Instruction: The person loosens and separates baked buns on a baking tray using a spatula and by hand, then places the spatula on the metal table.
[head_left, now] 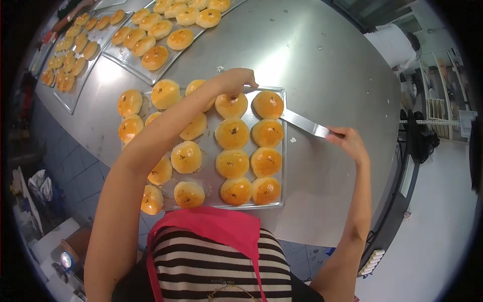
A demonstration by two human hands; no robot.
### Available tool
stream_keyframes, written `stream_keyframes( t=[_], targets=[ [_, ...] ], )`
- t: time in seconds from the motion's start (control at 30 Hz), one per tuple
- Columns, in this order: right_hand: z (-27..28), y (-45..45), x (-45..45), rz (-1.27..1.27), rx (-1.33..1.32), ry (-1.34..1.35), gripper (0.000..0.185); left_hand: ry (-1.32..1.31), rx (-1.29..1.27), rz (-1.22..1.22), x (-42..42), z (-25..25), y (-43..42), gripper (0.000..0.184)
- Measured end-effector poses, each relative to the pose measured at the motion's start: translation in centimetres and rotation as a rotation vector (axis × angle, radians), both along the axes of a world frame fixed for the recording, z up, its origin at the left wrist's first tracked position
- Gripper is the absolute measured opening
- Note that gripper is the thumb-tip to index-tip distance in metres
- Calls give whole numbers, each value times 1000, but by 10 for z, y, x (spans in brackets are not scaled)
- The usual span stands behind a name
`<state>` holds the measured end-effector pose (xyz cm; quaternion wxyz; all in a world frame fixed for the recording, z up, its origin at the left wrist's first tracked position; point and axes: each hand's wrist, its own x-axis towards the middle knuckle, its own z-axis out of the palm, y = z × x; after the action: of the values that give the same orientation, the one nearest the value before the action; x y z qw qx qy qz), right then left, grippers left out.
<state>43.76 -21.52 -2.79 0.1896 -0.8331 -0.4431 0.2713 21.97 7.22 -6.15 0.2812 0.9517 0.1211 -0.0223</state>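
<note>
A metal tray (211, 141) of glossy golden buns lies on the steel table before me. My left hand (237, 80) is at the tray's far edge, above a bun (231, 106) in the back row; its fingers are bent and what they touch is hard to make out. My right hand (348, 143) is closed round the dark handle of a long metal spatula (307, 125). The blade points left, its tip at the right side of the back right bun (268, 104). Whether the tip is under that bun is hidden.
Two more trays of buns, one nearer (151, 75) and one farther (72, 106), stand at the back left of the steel table (322, 70). A person's arm (70, 16) shows at the upper left, and a person in white (391, 45) at the upper right.
</note>
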Motion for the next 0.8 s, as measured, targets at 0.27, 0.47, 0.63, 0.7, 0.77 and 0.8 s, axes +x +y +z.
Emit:
stream_keyframes(
  t=[0.27, 0.47, 0.63, 0.7, 0.77, 0.8],
  targets=[
    [-10, 25, 0, -10, 15, -16, 35, -1, -130, 15, 1, 0, 7, 39],
    [-16, 46, -33, 102, 142, 28, 34, -56, -59, -56, -3, -17, 15, 36],
    [20, 36, -52, 158, 141, -269, 36, 54, -504, 208, -1, 19, -7, 37],
    [24, 34, -58, 178, 139, -363, 36, -101, -450, -18, -1, 15, -22, 43],
    [23, 33, -59, 144, 178, -297, 35, -258, -383, -248, 0, 10, -36, 49],
    [20, 30, -56, 141, 177, -294, 35, -231, -334, -220, -2, 8, -42, 49]
  ],
)
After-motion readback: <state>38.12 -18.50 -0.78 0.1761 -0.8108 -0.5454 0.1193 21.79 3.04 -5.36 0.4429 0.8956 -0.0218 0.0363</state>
